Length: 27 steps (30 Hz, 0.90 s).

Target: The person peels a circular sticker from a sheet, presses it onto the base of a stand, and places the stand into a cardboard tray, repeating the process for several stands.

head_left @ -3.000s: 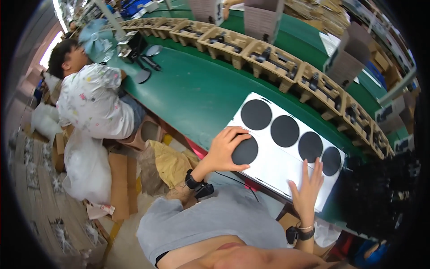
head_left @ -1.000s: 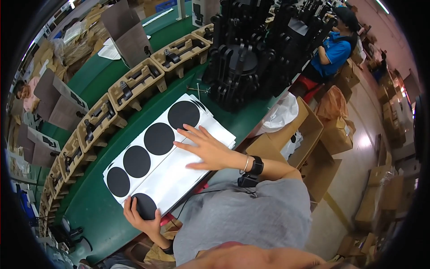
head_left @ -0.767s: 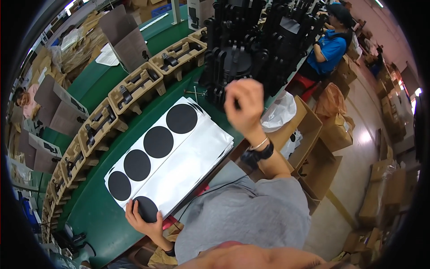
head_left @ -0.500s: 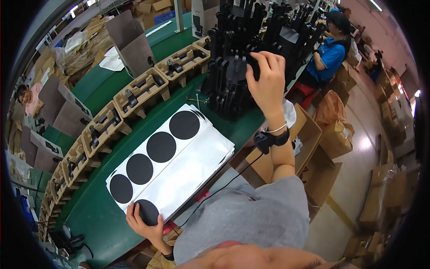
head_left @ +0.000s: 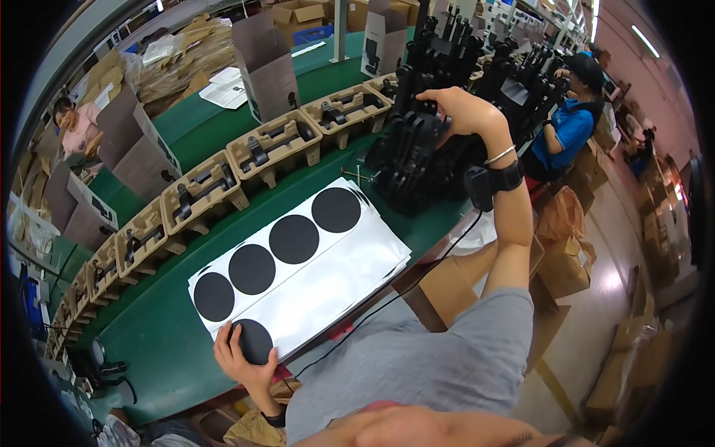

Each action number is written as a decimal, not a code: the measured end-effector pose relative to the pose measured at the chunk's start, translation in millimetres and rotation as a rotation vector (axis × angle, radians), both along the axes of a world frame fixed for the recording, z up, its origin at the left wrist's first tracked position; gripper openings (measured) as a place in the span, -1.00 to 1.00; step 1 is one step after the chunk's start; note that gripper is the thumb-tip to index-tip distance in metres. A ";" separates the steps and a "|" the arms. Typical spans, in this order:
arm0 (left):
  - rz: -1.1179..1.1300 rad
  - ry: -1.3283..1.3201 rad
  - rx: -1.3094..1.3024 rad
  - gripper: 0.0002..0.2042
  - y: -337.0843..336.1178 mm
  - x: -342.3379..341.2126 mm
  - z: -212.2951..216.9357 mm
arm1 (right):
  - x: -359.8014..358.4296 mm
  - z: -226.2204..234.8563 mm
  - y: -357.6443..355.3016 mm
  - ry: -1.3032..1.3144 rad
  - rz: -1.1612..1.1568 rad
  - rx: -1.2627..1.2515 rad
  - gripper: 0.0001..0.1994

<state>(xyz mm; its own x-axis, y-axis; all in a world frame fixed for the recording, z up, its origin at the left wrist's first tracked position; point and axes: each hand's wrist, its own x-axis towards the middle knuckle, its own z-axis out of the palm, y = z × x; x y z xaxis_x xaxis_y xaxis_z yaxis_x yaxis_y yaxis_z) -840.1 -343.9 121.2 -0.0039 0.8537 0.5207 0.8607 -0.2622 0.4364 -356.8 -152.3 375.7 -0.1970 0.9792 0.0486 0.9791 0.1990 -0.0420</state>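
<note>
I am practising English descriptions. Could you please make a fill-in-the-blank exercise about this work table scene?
1. The left hand rests on a black ____ at the near corner of the white sheet.
2. The sheet lies on a ____ table.
3. The right hand reaches up to a stack of ____ plastic parts.

Missing words: disc; green; black

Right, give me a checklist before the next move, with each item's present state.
1. Left hand on the black round disc at the near end of the white sheet stack: ok.
2. Right hand on a black part in the stacked black parts: ok.
3. Right grip closed around that part: cannot tell.
4. Sheet stack flat on the green table: ok.
5. Wrist cable off the sheets: ok.
</note>
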 end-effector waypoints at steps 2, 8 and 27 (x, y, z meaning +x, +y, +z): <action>-0.004 -0.029 0.005 -0.33 2.7 -1.1 -3.8 | -9.0 9.8 3.6 -0.035 -0.040 -0.060 -0.13; 0.002 -0.063 0.032 -0.35 3.8 0.1 -4.6 | 0.5 2.4 35.8 -0.201 -0.014 -0.262 -0.04; 0.026 -0.112 0.081 -0.40 15.5 8.6 14.9 | 36.3 18.6 -6.4 -0.115 0.116 0.344 -0.32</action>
